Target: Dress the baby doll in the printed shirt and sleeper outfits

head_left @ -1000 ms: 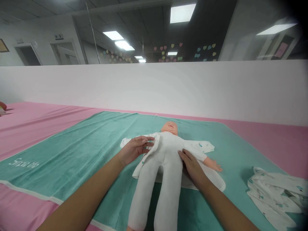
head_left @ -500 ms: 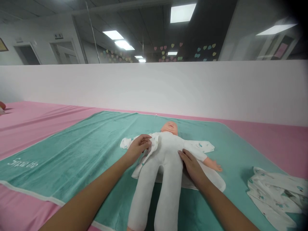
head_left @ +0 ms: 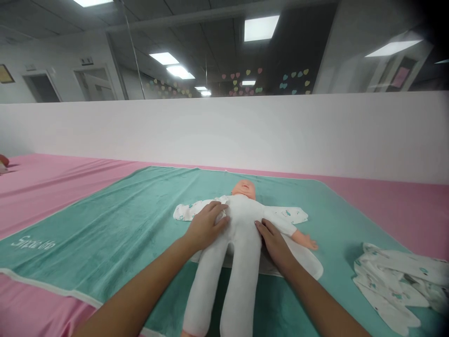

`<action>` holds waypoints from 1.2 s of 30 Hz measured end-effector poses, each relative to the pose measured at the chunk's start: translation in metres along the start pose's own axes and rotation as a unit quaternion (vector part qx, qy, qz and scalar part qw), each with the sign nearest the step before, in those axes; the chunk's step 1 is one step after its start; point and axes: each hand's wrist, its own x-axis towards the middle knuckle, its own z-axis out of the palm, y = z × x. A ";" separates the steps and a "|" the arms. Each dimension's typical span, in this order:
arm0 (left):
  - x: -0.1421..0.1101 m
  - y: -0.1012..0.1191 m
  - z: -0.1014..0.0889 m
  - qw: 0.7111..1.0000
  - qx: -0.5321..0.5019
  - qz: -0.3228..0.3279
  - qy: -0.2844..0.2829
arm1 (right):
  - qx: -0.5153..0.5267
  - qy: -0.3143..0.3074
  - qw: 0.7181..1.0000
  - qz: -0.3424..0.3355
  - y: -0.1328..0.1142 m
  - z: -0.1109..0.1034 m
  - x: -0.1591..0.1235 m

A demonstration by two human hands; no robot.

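A baby doll (head_left: 242,217) with a white cloth body lies on its back, its head away from me. Under it is a spread white baby top with a small green print; one printed sleeve (head_left: 187,211) reaches out to the left and another (head_left: 291,214) to the right. My left hand (head_left: 208,223) rests with fingers stretched over the doll's side and the top's left part, which it mostly covers. At the opposite hip, my right hand (head_left: 272,236) touches the body with extended fingertips; its thumb is hidden.
Everything lies on a teal blanket (head_left: 115,220) over a pink sheet (head_left: 56,175). A crumpled printed baby garment (head_left: 400,281) is at the right. A low white wall (head_left: 224,131) runs along the back, with a large dark glass or mirror above it. Something orange (head_left: 3,161) shows at the far left edge.
My left hand has let go of the raised edge of the top and flattened onto the doll's side. My right hand stays at the hip. The view has shifted slightly.
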 end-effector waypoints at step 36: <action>0.002 -0.017 -0.042 0.968 -0.110 -0.108 -0.201 | 0.009 0.006 1.000 0.024 0.002 0.000 0.003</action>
